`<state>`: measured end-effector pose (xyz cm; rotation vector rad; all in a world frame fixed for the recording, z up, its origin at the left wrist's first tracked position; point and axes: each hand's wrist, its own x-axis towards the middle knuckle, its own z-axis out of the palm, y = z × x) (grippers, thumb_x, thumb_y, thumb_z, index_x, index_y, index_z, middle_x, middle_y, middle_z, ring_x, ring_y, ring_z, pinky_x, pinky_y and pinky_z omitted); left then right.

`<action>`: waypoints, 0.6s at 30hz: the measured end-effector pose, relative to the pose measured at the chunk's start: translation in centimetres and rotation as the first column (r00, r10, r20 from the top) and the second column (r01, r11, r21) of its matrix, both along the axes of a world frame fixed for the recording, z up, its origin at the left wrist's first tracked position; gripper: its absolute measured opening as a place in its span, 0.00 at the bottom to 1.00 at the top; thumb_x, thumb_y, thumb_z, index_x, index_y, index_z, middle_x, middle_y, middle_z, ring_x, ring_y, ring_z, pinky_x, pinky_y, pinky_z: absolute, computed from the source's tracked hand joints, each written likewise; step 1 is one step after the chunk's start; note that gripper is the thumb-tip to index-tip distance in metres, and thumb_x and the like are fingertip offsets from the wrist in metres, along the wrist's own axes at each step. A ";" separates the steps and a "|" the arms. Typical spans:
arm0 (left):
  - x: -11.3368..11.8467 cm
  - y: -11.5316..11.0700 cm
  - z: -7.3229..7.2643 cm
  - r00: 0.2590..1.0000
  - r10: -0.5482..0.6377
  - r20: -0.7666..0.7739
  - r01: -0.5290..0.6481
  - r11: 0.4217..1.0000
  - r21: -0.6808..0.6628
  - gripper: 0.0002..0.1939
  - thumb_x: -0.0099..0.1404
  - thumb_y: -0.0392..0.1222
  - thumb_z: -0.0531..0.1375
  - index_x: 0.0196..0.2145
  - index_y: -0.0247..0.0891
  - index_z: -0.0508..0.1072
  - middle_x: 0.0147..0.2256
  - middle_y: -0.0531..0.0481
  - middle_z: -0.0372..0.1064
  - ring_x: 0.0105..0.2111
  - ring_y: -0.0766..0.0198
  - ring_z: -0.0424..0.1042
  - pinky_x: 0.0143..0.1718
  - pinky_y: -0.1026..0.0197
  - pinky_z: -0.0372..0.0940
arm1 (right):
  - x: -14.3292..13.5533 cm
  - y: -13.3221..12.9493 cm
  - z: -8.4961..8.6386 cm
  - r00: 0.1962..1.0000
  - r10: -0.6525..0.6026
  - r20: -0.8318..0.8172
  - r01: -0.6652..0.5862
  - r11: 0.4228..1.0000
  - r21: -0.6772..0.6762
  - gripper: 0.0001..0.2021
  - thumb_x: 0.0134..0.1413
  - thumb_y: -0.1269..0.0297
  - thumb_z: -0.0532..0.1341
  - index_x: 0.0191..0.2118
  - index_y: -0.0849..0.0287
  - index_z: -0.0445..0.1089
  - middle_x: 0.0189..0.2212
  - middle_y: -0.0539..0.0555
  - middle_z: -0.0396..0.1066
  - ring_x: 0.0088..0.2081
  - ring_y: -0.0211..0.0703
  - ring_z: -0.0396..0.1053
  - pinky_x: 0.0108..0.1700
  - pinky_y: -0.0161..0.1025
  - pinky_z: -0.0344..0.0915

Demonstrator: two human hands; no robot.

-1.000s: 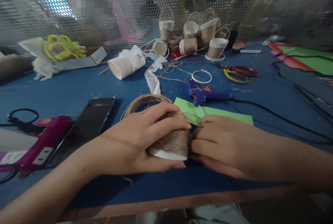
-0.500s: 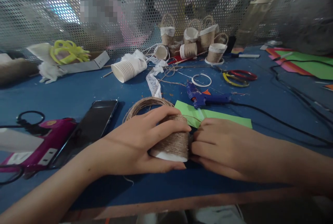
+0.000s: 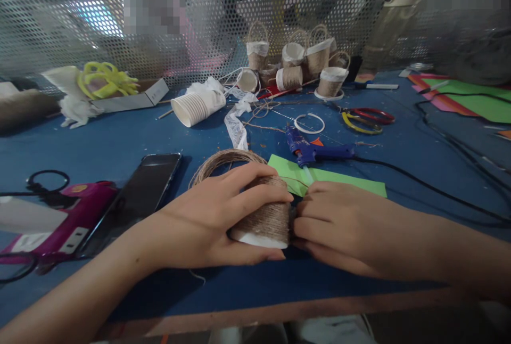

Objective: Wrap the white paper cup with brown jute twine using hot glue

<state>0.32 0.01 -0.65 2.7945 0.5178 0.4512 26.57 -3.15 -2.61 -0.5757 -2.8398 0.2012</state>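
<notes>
Near the table's front edge, my left hand (image 3: 215, 211) is closed around a paper cup (image 3: 265, 221) wound with brown jute twine. The cup is tipped on its side, and a white band at its lower end stays bare. My right hand (image 3: 339, 224) is curled against the cup's right side. A thin strand of jute twine (image 3: 297, 180) crosses green paper to its fingers, whose tips are hidden. Behind my left hand lies a coil of jute twine (image 3: 223, 157). A blue glue gun (image 3: 315, 150) rests with its nozzle side by the green paper (image 3: 347, 181).
At left lie a phone (image 3: 139, 195) and a magenta device (image 3: 80, 221) with cables. Stacked paper cups (image 3: 195, 107), lace ribbon (image 3: 236, 125), a white ring (image 3: 309, 123) and scissors (image 3: 363, 119) lie farther back. Several twine-wrapped baskets (image 3: 331, 83) stand before a perforated metal screen (image 3: 215, 24).
</notes>
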 end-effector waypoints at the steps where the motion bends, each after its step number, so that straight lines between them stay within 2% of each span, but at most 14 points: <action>1: 0.0 0.0 0.0 1.000 0.002 -0.001 -0.002 1.000 0.000 0.29 0.69 0.54 0.65 0.61 0.40 0.65 0.58 0.36 0.66 0.59 0.46 0.71 0.57 0.47 0.72 | 0.0 0.0 0.0 1.000 0.000 0.000 0.000 1.000 0.003 0.10 0.68 0.71 0.56 0.38 0.60 0.74 0.32 0.53 0.78 0.31 0.44 0.69 0.40 0.45 0.60; 18: 0.0 0.0 -0.1 1.000 -0.003 0.006 0.003 1.000 -0.005 0.29 0.69 0.53 0.65 0.61 0.39 0.66 0.58 0.36 0.66 0.58 0.46 0.71 0.58 0.47 0.71 | 0.2 -0.1 -0.1 1.000 0.001 0.005 -0.001 1.000 0.003 0.11 0.70 0.70 0.54 0.38 0.60 0.74 0.32 0.52 0.77 0.31 0.46 0.69 0.40 0.46 0.61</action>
